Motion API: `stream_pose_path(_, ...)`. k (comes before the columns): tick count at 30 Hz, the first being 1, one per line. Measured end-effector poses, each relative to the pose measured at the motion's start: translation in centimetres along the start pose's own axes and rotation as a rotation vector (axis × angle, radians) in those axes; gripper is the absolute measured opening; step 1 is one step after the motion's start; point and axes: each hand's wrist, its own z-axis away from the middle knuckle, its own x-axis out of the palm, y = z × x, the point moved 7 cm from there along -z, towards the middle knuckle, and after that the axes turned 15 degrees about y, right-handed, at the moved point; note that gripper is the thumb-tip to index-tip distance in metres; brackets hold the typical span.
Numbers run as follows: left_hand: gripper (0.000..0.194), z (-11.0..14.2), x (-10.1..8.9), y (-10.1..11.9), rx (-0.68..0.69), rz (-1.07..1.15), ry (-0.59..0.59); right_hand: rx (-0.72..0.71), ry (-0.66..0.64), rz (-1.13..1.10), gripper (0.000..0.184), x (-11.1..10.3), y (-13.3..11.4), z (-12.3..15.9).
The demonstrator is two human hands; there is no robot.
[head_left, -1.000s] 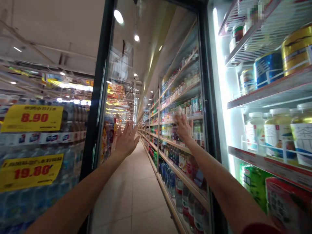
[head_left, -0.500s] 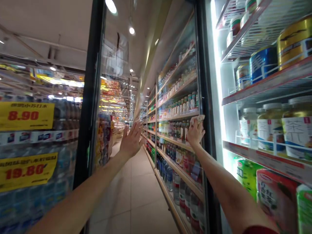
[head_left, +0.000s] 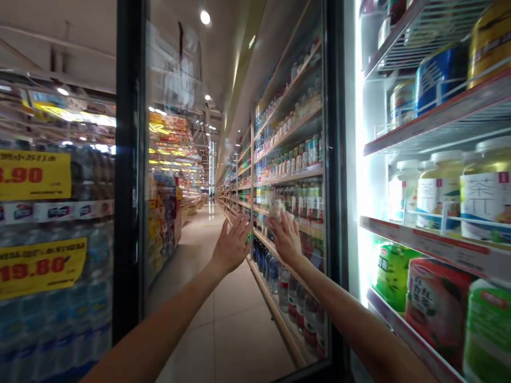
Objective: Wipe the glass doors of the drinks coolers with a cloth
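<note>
A glass door (head_left: 191, 159) in a black frame stands in front of me, with a shop aisle and drink shelves showing in its pane. Fingers spread, my left hand (head_left: 232, 243) lies against the glass near the middle and appears to hold nothing. Just to its right, my right hand (head_left: 286, 239) presses a pale, crumpled cloth (head_left: 275, 210) to the pane. Motion blurs the cloth a little, and the fingers partly cover it.
Right of the door frame (head_left: 337, 159) is a lit cooler with wire shelves (head_left: 423, 133), bearing cans, tea bottles (head_left: 433, 186) and a red pack (head_left: 435, 303). Stacked water bottles (head_left: 56, 330) with yellow price signs (head_left: 43, 266) stand at the left.
My right hand has moved left across the glass with the cloth, from beside the door frame to near my left hand. The left hand sits slightly farther right and lower in view.
</note>
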Motion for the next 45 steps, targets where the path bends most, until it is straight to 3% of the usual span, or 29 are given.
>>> stream_pose_path(1,0.051,0.4,0.1,0.2,0.005,0.005,-0.006,-0.085,-0.041,-0.026,0.043,0.2,-0.9,0.5)
stream_pose_path(2,0.051,0.7,0.1,0.4,0.007,0.008,-0.011,-0.082,-0.048,-0.019,0.043,0.2,-0.9,0.6)
stream_pose_path(6,0.051,2.1,0.2,0.6,-0.012,0.002,-0.034,0.426,0.113,0.188,0.047,-1.4,3.1,0.5)
stream_pose_path(7,0.052,2.5,0.2,0.7,-0.021,-0.002,-0.038,0.450,0.116,0.197,0.048,-1.4,2.9,0.7)
stream_pose_path(8,0.052,2.9,0.3,0.9,-0.029,-0.006,-0.039,0.381,0.083,0.168,0.048,-1.2,1.9,1.0)
stream_pose_path(11,0.052,4.2,0.5,1.4,-0.025,-0.008,-0.043,-0.154,-0.119,-0.067,0.047,0.0,-3.7,2.7)
stream_pose_path(12,0.052,4.6,0.5,1.6,-0.016,-0.007,-0.044,-0.266,-0.152,-0.116,0.047,0.0,-4.6,3.3)
stream_pose_path(13,0.051,4.9,0.5,1.7,-0.004,-0.004,-0.046,-0.281,-0.150,-0.121,0.045,-0.2,-4.3,3.5)
stream_pose_path(14,0.051,5.2,0.6,1.9,0.007,-0.001,-0.049,-0.191,-0.111,-0.078,0.044,-0.5,-2.8,3.2)
stream_pose_path(17,0.052,5.5,0.6,2.3,-0.002,-0.002,-0.056,0.351,0.078,0.170,0.045,-2.1,4.0,3.4)
stream_pose_path(18,0.052,5.5,0.7,2.4,-0.010,0.000,-0.059,0.442,0.100,0.214,0.046,-2.5,5.2,4.1)
stream_pose_path(19,0.052,5.5,0.8,2.6,-0.015,0.004,-0.061,0.442,0.091,0.218,0.047,-2.7,5.6,5.0)
stream_pose_path(23,0.051,5.9,1.5,3.9,0.029,0.043,-0.066,-0.071,-0.153,-0.014,0.045,-1.5,2.0,9.1)
stream_pose_path(24,0.051,6.2,1.7,4.2,0.042,0.050,-0.069,-0.092,-0.163,-0.024,0.046,-1.6,2.0,9.7)
stream_pose_path(25,0.051,6.4,1.9,4.4,0.047,0.054,-0.072,-0.018,-0.130,0.011,0.046,-1.9,2.9,9.8)
stream_pose_path(28,0.054,7.1,2.2,4.8,0.031,0.060,-0.086,0.404,0.062,0.205,0.049,-3.5,6.2,9.9)
stream_pose_path(29,0.054,7.4,2.2,5.0,0.025,0.063,-0.089,0.457,0.077,0.222,0.049,-3.6,6.2,10.2)
stream_pose_path(30,0.053,7.7,2.3,5.3,0.024,0.067,-0.092,0.425,0.049,0.199,0.049,-3.4,5.4,10.4)
stream_pose_path(34,0.050,9.1,2.5,6.4,0.048,0.089,-0.107,-0.035,-0.215,-0.049,0.048,-2.0,-0.3,12.3)
stream_pose_path(35,0.051,9.5,2.5,6.6,0.051,0.093,-0.113,-0.043,-0.227,-0.055,0.048,-2.0,-0.5,12.6)
stream_pose_path(39,0.054,11.1,2.7,6.7,0.032,0.100,-0.148,0.394,-0.045,0.174,0.050,-3.3,3.1,13.1)
stream_pose_path(40,0.055,11.4,2.7,6.6,0.024,0.100,-0.155,0.422,-0.037,0.186,0.053,-3.3,2.9,13.5)
stream_pose_path(43,0.056,12.1,2.8,6.6,0.011,0.105,-0.174,0.157,-0.183,0.027,0.055,-2.2,-0.5,15.0)
stream_pose_path(45,0.055,12.5,2.7,6.6,0.016,0.114,-0.173,0.043,-0.259,-0.043,0.054,-1.9,-1.2,15.8)
